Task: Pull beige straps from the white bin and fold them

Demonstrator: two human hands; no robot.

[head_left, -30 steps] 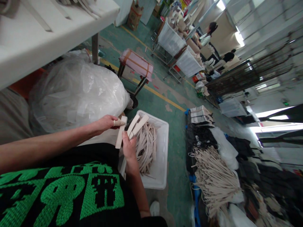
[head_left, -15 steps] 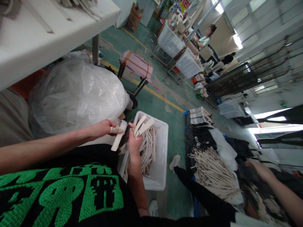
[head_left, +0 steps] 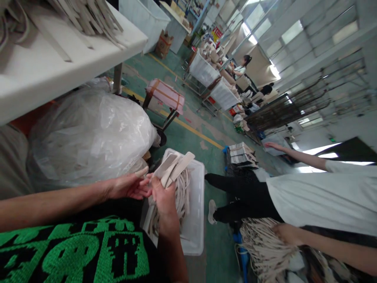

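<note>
My right hand [head_left: 165, 198] is closed around several flat cream strips [head_left: 178, 169], which fan out beyond my thumb over a white plastic bin [head_left: 200, 212]. My left hand [head_left: 132, 186] is beside it with fingers loosely spread, the fingertips at or near my right hand; I see nothing held in it. A cream wrap [head_left: 141, 171] covers one of its fingers. Long narrow strips [head_left: 184, 192] lie heaped in the bin below my hands.
A big clear plastic bag [head_left: 97, 133] bulges at left under a white table [head_left: 97, 59] bearing more strips. Beyond stands a pink-topped stool [head_left: 166, 94]. At right, a co-worker in a white shirt [head_left: 324, 192] reaches over a pile of cream cords [head_left: 265, 247].
The strip in my left hand has gone from it, and my right hand now holds a wider fan of strips. The co-worker at right has stepped further into view.
</note>
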